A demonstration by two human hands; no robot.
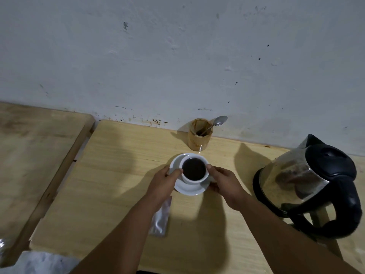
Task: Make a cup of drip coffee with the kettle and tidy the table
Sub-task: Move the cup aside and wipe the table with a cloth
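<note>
Hands both on white ceramic cup [194, 171] w/ black coffee, on white saucer [189, 189] btwn them: left hand [165, 182] curled at rim, right hand [224, 183] likewise. Likely heavy, hot, fragile, spill-prone; grip saucer edges, keep level. Steel kettle [296, 180] right of right hand.

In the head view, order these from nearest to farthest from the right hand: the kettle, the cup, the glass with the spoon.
1. White cup of coffee: touching the right hand, on its left, on the saucer.
2. Kettle: to the hand's right, apart from it.
3. Glass with the spoon: farthest, by the wall behind the cup.
</note>
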